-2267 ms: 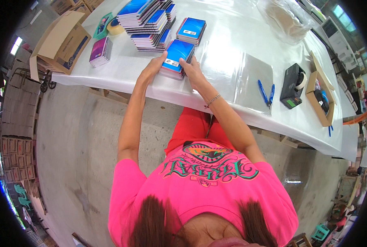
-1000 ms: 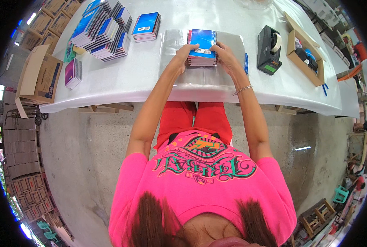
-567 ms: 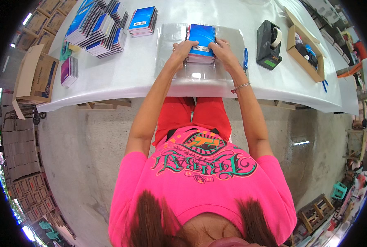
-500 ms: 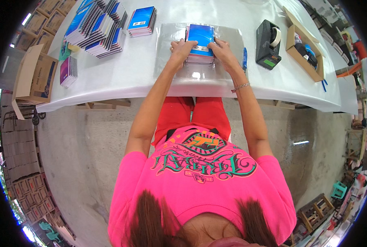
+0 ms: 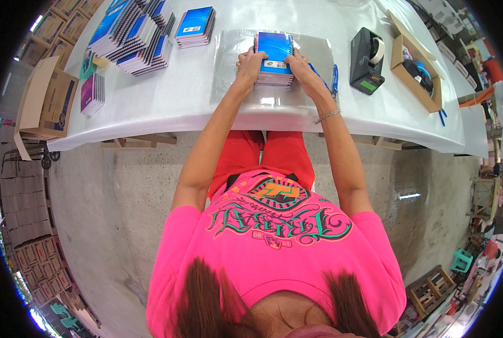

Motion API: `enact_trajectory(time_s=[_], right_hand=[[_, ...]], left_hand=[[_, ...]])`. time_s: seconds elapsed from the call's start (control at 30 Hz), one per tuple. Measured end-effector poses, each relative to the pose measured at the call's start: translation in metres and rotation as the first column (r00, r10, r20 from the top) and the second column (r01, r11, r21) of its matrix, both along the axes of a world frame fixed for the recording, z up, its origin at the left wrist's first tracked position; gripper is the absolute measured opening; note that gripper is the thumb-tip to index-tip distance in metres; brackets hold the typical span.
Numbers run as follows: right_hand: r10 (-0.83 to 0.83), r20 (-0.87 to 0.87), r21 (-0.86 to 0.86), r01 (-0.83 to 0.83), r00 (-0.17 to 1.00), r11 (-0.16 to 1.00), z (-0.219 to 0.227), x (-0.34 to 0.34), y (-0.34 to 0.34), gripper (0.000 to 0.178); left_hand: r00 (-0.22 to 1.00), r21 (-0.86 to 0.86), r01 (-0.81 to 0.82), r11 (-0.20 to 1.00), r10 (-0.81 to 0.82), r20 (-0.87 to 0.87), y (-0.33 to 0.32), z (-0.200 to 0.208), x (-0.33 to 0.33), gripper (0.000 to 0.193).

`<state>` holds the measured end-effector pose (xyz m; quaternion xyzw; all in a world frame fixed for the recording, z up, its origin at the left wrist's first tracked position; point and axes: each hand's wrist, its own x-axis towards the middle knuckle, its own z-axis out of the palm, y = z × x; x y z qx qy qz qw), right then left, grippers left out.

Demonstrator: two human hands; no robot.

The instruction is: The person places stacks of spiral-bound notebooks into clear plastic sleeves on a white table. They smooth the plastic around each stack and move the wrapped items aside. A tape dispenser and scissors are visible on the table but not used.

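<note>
Notebook stack point(image 5: 274, 53): blue cover uppermost, spiral-bound; lying on clear plastic sheets point(image 5: 229, 76), near the front of the white-covered table point(image 5: 167, 104).
Left hand point(image 5: 249, 66): curved against the stack's left side, thumb at the cover's edge; other fingertips partly hidden.
Right hand point(image 5: 302, 68): curved against the opposite side, thumb at the cover's edge; stack held between both hands.
Blue tool point(image 5: 335, 81): on the sheets, just beside the right hand, partly covered by it; kind unclear.
Right of sheets: black tape dispenser point(image 5: 366, 65); beyond it, open cardboard box point(image 5: 412, 83) with dark and blue contents.
Left of sheets: small blue notebook stack point(image 5: 195, 27); tall notebook piles point(image 5: 133, 39), partly hiding a green basket point(image 5: 88, 65); purple notebooks point(image 5: 92, 94).
Far left: open carton point(image 5: 57, 107) beside the table edge.
</note>
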<state>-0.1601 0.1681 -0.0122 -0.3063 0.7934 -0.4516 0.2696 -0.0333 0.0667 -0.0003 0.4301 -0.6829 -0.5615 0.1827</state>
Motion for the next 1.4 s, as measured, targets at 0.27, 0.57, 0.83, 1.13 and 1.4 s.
enact_trajectory(time_s=[0.27,0.57,0.83,1.13,1.4], right_hand=[[-0.185,-0.455,-0.126,0.143,0.871,0.982,0.006,-0.037,0.065,0.047],[-0.211,-0.503,-0.087,0.193,0.838,0.977,-0.013,-0.053,0.108,0.023],[-0.360,-0.277,-0.301,0.275,0.891,0.913,0.022,-0.039,0.134,0.026],[-0.456,-0.208,-0.392,0.353,0.865,0.849,0.054,-0.023,0.145,0.021],[-0.461,-0.186,-0.403,0.360,0.868,0.841,0.050,-0.017,0.147,0.017]], left_hand=[[0.956,-0.684,-0.158,0.713,-0.062,-0.286,0.053,0.023,0.020,0.038],[0.917,-0.602,0.307,0.737,-0.398,-0.020,0.129,-0.010,-0.040,0.015],[0.945,-0.475,0.254,0.842,-0.320,-0.063,0.125,-0.018,-0.049,0.023],[0.916,-0.337,0.224,0.914,-0.316,-0.247,0.111,-0.009,-0.040,0.020],[0.870,-0.596,0.204,0.776,-0.423,-0.254,0.116,-0.015,-0.038,0.021]])
